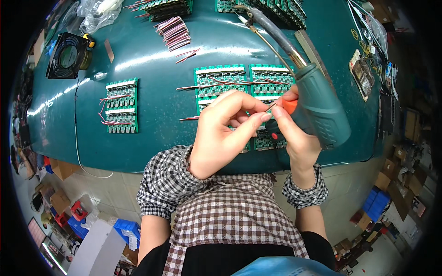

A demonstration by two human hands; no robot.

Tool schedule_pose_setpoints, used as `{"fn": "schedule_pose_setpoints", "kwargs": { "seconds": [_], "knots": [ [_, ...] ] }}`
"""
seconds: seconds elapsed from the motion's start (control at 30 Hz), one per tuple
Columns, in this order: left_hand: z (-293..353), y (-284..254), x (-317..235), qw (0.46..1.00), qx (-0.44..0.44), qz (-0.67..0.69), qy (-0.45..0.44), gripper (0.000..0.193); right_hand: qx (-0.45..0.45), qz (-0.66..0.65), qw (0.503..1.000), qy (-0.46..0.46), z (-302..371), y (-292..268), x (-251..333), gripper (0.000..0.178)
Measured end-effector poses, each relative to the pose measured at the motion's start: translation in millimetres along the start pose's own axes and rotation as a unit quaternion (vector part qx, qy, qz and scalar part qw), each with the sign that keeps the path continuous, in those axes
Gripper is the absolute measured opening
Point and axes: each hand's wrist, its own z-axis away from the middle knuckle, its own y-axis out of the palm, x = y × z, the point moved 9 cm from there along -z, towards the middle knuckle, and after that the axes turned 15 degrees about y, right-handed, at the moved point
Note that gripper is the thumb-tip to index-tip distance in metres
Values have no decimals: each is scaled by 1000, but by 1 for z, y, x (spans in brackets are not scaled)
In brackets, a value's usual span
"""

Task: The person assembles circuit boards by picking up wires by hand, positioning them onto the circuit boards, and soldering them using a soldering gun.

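My right hand (299, 138) is closed around a green soldering gun (324, 106) with an orange trigger (289, 106). Its metal barrel points up and away from me. Between the thumb and forefinger of my left hand (225, 126) is a thin dark wire (271, 106), and my right thumb meets it there. Both hands are over green circuit boards (221, 73) laid in panels on the table, partly hidden by my fingers. Red, black and white wires (216, 84) lie across the boards.
Another circuit board panel (122, 106) with wires lies at the left. Beyond are a wire bundle (173, 33), stacked boards (168, 9) and a plastic bag (96, 14). A black fan (68, 55) stands at the far left, its cable crossing the green table (156, 101). A metal ruler (314, 55) lies behind the gun.
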Motion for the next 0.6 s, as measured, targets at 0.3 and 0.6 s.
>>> {"fn": "schedule_pose_setpoints", "kwargs": {
  "seconds": [0.3,0.6],
  "knots": [
    [5,11,19,970,-14,212,-120,15,-11,-2,1000,4,-3,0,-3,23],
    [2,11,26,965,-14,226,-135,11,4,7,999,46,-6,-3,-7,26]
  ]
}}
